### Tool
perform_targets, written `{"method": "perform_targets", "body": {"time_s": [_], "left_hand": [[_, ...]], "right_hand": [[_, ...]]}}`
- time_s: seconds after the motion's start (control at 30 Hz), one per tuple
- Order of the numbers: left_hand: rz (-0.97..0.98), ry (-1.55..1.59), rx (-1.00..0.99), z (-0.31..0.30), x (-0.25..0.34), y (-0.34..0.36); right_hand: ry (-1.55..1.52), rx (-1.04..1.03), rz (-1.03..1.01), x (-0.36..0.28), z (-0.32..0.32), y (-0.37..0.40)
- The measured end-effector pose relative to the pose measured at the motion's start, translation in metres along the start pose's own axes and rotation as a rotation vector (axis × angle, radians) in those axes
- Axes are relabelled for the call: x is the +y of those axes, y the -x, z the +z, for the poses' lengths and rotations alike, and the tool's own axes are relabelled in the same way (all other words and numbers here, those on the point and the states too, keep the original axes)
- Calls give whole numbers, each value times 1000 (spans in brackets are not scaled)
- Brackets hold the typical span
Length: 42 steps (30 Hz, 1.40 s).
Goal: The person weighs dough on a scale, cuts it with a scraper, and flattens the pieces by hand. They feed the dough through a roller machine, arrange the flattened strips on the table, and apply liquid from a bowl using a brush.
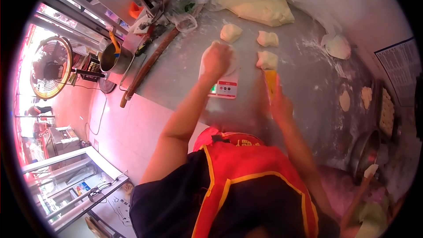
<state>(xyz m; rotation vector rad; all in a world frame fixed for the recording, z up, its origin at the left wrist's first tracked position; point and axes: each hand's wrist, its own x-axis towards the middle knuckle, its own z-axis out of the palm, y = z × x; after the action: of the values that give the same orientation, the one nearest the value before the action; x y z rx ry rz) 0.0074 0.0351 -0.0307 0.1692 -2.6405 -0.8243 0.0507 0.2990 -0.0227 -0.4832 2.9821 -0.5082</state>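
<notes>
My left hand (217, 61) is over the round plate of a white digital kitchen scale (227, 89), fingers curled in; whatever they hold is hidden. In my right hand (281, 105) is a yellow-edged dough scraper (270, 81), its far end close to a lump of dough (267, 60). Beyond that lies a second dough lump (268, 39). Another dough lump (231, 33) sits just past the scale. At the back of the metal worktop (176, 77), a large mass of dough (260, 9) rests partly under clear plastic.
A long wooden rolling pin (150, 67) lies along the left table edge, near a metal pot (115, 59). To the right are flattened dough pieces (345, 101), a tray of dough pieces (386, 112) and a metal bowl (365, 150). Another person's hand (366, 178) holds something pale.
</notes>
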Motion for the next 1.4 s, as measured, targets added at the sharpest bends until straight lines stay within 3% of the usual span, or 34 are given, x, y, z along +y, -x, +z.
{"method": "perform_targets", "body": {"time_s": [0.03,0.13,0.27,0.37,0.5,0.7,0.77,0.9,1.0,1.1,1.2,1.3,1.4], "left_hand": [[-121,78,82,3,-22,-7],[-321,-93,-125,8,-62,-12],[-318,-78,-180,4,-52,-14],[-322,136,-338,7,-86,-27],[-349,-22,-198,-19,-89,-44],[-373,129,-202,-6,-105,-52],[-493,250,-296,8,-113,-58],[-558,323,-364,27,-111,-68],[-606,245,-408,6,-69,-70],[-523,94,-590,-2,-50,-77],[-436,-103,-605,21,-57,-85],[-270,-244,-484,43,-66,-81],[-333,-110,-652,34,-69,-89]], "right_hand": [[-5,4,-2,0,0,0],[-14,9,-5,-1,0,0],[-16,8,-8,0,1,0],[-20,9,-15,-1,0,0],[-39,8,-15,-3,-2,3],[-36,2,-15,-6,-4,4],[-23,-16,3,-6,-3,3],[-28,-32,50,-3,1,1],[-85,-8,52,2,8,4],[-75,19,20,3,8,4],[-65,6,40,-1,5,4],[-77,9,41,0,5,5],[-96,5,48,-5,3,5]]}}
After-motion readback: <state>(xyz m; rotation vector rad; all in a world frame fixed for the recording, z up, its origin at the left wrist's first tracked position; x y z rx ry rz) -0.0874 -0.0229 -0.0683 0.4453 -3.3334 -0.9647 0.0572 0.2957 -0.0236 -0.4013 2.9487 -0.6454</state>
